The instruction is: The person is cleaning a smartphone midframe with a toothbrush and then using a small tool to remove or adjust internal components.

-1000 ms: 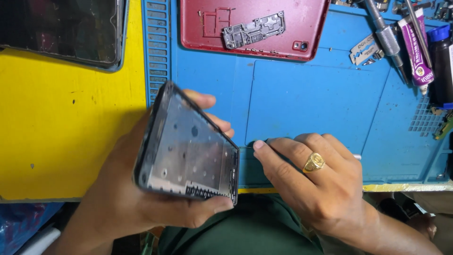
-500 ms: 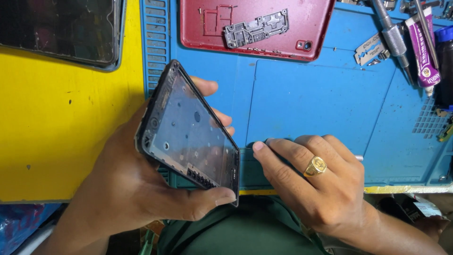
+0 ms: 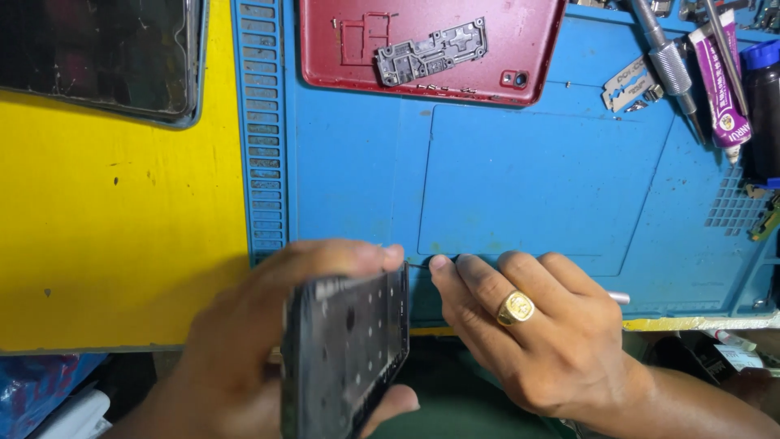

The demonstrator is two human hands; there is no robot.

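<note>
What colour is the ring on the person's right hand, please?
Gold: the ring sits on a finger of the right hand, clearest in the head view.

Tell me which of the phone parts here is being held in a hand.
The dark phone frame, gripped upright in the left hand. The red back cover lies flat on the blue mat; the dark-screened device lies top left.

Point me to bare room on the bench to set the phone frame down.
Free: the recessed centre of the blue mat, between the red back cover and the right hand; also the yellow surface below the dark screen panel. Crowded: the tools top right.
</note>
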